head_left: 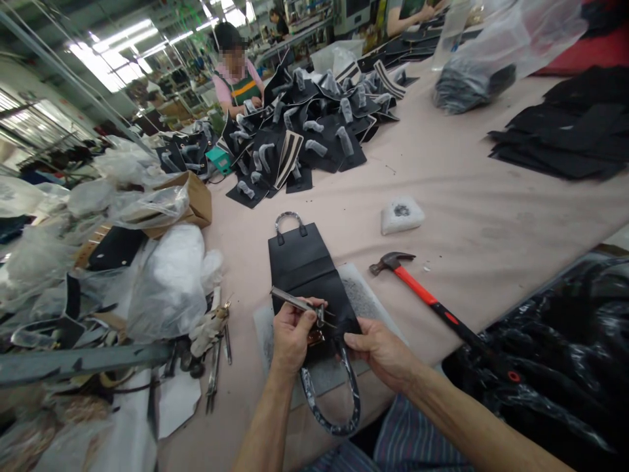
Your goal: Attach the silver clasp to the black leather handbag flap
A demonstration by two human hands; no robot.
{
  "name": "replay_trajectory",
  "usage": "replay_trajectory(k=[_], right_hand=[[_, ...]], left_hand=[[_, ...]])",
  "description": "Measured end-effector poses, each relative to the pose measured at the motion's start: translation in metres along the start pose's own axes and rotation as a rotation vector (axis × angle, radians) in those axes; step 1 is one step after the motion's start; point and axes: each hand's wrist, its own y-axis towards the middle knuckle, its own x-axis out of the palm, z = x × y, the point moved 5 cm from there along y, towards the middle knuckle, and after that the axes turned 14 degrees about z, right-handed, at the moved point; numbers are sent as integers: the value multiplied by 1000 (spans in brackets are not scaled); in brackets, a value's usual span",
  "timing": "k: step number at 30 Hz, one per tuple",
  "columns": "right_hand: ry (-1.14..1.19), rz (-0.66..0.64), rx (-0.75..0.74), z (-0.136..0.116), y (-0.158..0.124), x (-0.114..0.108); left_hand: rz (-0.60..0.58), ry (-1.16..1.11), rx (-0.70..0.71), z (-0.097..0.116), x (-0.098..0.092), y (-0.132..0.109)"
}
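Note:
A flat black handbag panel (302,252) lies in front of me, with one handle at its far end and a plastic-wrapped handle (331,427) at the near end. My left hand (291,337) is closed around a slim metal hand tool (289,298), held over the panel beside a gold-coloured metal fitting (315,337). The tool's exact kind is unclear. My right hand (386,351) pinches the panel's right edge, near the base of the wrapped handle. Under the panel shows a speckled grey slab (371,301).
A claw hammer (417,282) with a red and black handle lies at right, below a white block (401,215). Black bag pieces (319,131) pile up at the back, where another person (240,82) works. Plastic bags (171,282) and metal tools (213,373) crowd the left.

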Motion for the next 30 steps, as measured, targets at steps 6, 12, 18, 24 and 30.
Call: replay_trajectory(k=[6, 12, 18, 24, 30], right_hand=[[-16, -24, 9, -2, 4, 3], [-25, -14, 48, -3, 7, 4], [-34, -10, 56, -1, 8, 4], [-36, 15, 48, 0, 8, 2], [-25, -5, 47, -2, 8, 3]], left_hand=[[0, -87, 2, -2, -4, 2], [-17, -35, 25, 0, -4, 1], [-9, 27, 31, 4, -5, 0], [-18, 10, 27, 1, -6, -1], [-46, 46, 51, 7, 1, -2]])
